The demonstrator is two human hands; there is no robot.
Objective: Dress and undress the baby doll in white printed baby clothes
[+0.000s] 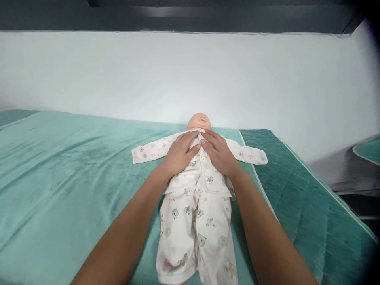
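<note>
A baby doll [199, 120] lies on its back on a teal bed cover [68, 166], head towards the wall. It wears a white printed sleepsuit [196, 221] with both sleeves spread sideways. My left hand [179, 152] lies flat on the left side of the doll's chest, fingers towards the neck. Pressed on the right side of the chest is my right hand [219, 152], its fingertips at the collar and the button line. The thumbs of both hands meet near the middle of the suit front. Whether any cloth is pinched under the fingers is hidden.
A white wall [190, 75] rises right behind the doll's head. A darker quilted teal mat [299, 190] lies on the right, ending at an edge with dark floor [356, 178] beyond. The cover stretches wide to the left.
</note>
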